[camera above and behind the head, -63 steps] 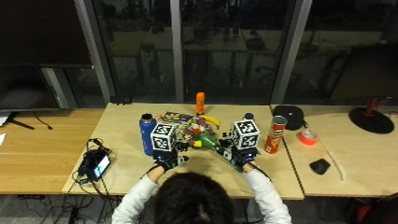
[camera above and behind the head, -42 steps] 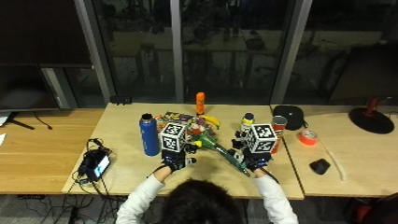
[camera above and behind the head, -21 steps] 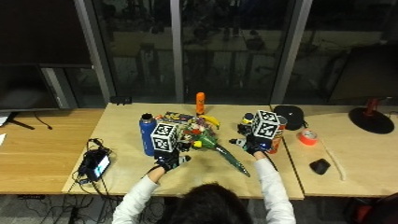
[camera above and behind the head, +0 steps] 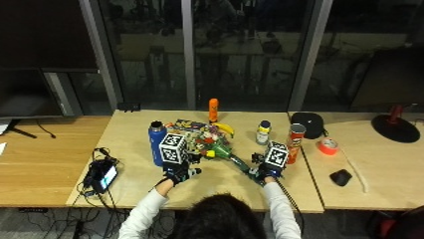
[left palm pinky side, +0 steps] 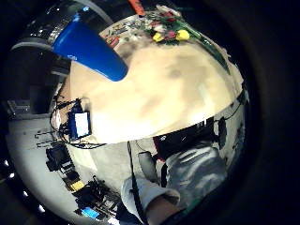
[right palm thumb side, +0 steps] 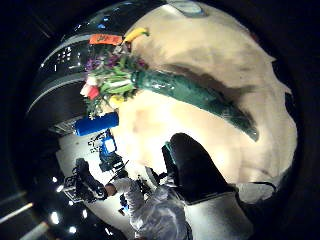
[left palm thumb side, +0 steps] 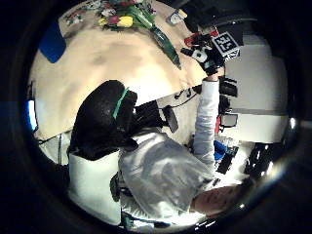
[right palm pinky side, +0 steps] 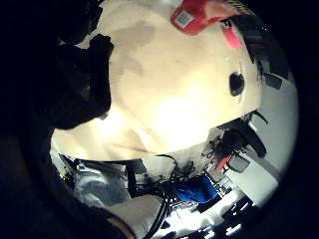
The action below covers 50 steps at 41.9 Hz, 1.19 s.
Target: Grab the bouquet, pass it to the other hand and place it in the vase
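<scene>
The bouquet [camera above and behind the head: 217, 146], mixed flowers in a green wrap, lies on the wooden table [camera above and behind the head: 218, 181] with its stem end pointing to my right hand. It also shows in the palm views as the bouquet [right palm thumb side: 150, 82], [left palm thumb side: 131, 17], [left palm pinky side: 168, 28]. My left hand [camera above and behind the head: 177, 172] rests near the table's front, left of the bouquet, fingers relaxed and holding nothing. A small gap separates the stem's tip from my right hand [camera above and behind the head: 265, 172], [left palm thumb side: 207, 53], which holds nothing. An orange vase [camera above and behind the head: 213, 109] stands upright at the back, behind the flowers.
A blue bottle [camera above and behind the head: 156, 142] stands left of the flowers. A banana [camera above and behind the head: 226, 129], a small bottle [camera above and behind the head: 264, 133] and a red can [camera above and behind the head: 295, 142] sit to the right. Further right are a red tape roll [camera above and behind the head: 326, 146] and a black mouse [camera above and behind the head: 340, 177]. A device with cables [camera above and behind the head: 103, 174] lies far left.
Both hands were close around the bouquet a second ago. They have drawn apart from it, and the right hand has come back toward the table's front edge. The bouquet stays lying on the table.
</scene>
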Available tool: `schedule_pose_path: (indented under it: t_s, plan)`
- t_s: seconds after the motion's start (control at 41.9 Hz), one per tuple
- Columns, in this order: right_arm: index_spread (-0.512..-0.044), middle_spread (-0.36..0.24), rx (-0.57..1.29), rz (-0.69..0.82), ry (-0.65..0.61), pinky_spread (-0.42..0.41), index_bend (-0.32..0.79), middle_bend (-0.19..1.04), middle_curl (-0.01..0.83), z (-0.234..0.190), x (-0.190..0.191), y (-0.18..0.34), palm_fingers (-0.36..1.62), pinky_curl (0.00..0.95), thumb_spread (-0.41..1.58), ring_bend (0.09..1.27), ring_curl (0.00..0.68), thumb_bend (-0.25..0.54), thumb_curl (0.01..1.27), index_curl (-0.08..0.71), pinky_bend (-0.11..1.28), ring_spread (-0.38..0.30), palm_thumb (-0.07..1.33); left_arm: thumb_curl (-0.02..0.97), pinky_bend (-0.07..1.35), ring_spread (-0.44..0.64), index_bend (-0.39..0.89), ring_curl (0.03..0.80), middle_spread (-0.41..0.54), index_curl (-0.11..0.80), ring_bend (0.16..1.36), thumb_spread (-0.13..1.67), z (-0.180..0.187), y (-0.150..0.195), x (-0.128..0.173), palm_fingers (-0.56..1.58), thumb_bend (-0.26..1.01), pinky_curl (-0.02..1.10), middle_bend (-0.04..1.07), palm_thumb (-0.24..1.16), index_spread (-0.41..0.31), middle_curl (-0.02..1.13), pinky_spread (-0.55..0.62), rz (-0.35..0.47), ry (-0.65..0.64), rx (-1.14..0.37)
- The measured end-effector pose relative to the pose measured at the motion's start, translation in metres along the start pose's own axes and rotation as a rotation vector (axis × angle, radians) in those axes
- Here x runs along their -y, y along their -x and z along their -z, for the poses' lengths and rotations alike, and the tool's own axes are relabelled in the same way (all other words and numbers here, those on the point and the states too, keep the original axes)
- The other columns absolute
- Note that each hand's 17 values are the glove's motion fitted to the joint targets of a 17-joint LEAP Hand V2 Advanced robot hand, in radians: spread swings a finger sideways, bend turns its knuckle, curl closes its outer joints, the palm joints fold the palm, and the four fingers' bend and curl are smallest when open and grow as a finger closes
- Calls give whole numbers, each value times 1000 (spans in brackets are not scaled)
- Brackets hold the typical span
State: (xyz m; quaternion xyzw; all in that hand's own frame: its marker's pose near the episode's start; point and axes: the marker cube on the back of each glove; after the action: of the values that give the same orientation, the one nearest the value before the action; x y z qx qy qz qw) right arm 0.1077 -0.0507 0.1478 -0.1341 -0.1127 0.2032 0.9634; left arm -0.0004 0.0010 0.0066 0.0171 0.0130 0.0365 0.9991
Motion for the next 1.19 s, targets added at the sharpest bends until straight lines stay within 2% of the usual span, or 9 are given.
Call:
schedule_pose_path:
  t_s: [0.095,0.477,0.597,0.692,0.788,0.931,1.002,1.122,1.193]
  plan:
    - [-132,125,-5,-27,56,159,35,220,344,-13,-16,2,444,400,1030,723,362,-20,309,75,787,-22,456,298,360,397,176,259,309,323,531,1131,-2,-1,1,192,-20,333,177,398,50,271,338,2,13,1]
    - [-146,-12,-84,-7,-28,-56,49,312,401,-42,-4,8,637,391,1019,781,396,-4,358,63,799,-155,600,307,332,412,174,255,304,342,507,1131,-12,-2,7,203,-20,337,175,396,36,283,356,-9,43,-8]
    - [-166,-61,-130,-29,-60,-120,135,334,415,-42,-2,8,769,382,1009,706,384,21,386,109,754,-179,708,309,325,414,175,255,302,347,503,1131,-15,0,8,207,-20,337,172,395,34,283,357,-3,49,-15]
    - [-190,-96,-122,-51,-50,-171,230,305,417,-42,-3,9,998,364,1013,674,380,52,405,177,684,-197,810,310,319,415,174,255,298,351,498,1132,-15,0,6,211,-20,337,173,395,33,285,358,-1,51,-18]
    - [-208,-118,-107,-34,-27,-215,227,324,439,-42,-1,15,1144,370,1008,649,392,73,422,227,642,-199,894,311,316,415,173,255,296,353,495,1132,-15,1,5,212,-20,339,172,395,33,286,358,1,57,-18]
    - [-227,-144,-152,-59,28,-237,236,319,463,-40,-2,20,1165,382,998,618,417,64,443,293,597,-199,948,312,313,416,171,256,295,355,493,1132,-15,5,6,213,-20,341,171,394,32,287,359,8,54,-23]
    - [-235,-150,-168,-44,1,-251,260,294,468,-36,1,22,1163,384,956,584,420,61,467,321,585,-200,984,312,312,416,170,257,294,356,492,1132,-14,6,7,213,-20,342,171,394,32,287,359,7,49,-26]
    - [-239,-180,-115,12,-10,-281,201,299,484,-35,5,26,1265,384,918,627,439,41,494,343,585,-223,1010,313,308,416,168,257,293,356,488,1132,-13,7,7,216,-20,342,176,394,32,290,359,12,56,-28]
    - [-243,-191,-61,22,-113,-295,170,320,496,-31,7,27,1290,389,891,652,446,23,509,352,591,-234,1017,313,307,417,167,258,293,356,487,1132,-13,9,8,217,-20,343,175,394,32,291,359,20,67,-31]
